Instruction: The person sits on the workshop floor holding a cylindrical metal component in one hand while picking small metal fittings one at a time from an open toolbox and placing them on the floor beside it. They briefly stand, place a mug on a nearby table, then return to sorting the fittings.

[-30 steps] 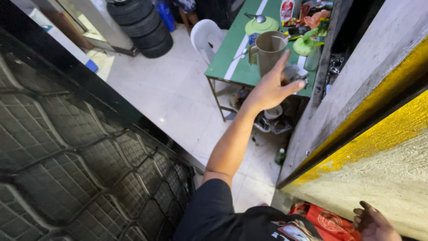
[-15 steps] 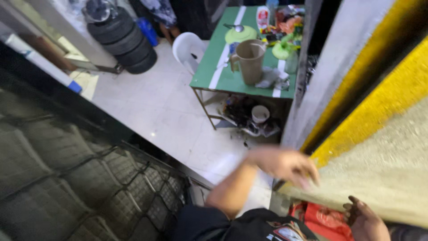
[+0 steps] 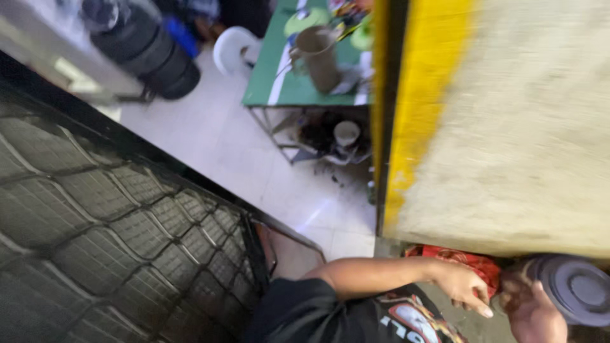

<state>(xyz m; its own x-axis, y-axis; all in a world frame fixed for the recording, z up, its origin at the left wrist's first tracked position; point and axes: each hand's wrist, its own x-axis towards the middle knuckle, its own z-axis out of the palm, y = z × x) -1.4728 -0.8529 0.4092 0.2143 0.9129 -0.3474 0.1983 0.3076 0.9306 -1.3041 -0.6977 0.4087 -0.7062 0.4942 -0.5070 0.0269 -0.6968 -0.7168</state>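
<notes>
My left hand (image 3: 467, 289) hangs low in front of my black shirt, fingers apart and empty, just beside a red cloth (image 3: 454, 259). At the bottom right, my right hand (image 3: 534, 314) rests against a round dark grey lid (image 3: 575, 286). Blur hides whether its fingers grip the lid. Both hands sit below a rough grey slab with a yellow edge (image 3: 508, 127).
A black rubber mat with a diamond pattern (image 3: 95, 241) fills the left. Beyond it lies pale tiled floor (image 3: 210, 140). A green table (image 3: 279, 86) carries a brown jug (image 3: 318, 57), with a white cup (image 3: 346, 133) beneath. A white plastic chair (image 3: 232, 47) and stacked tyres (image 3: 152, 60) stand behind.
My left arm has drawn back from the jug on the green table and dropped down to the red cloth. The view has swung right, and the round lid has come into sight.
</notes>
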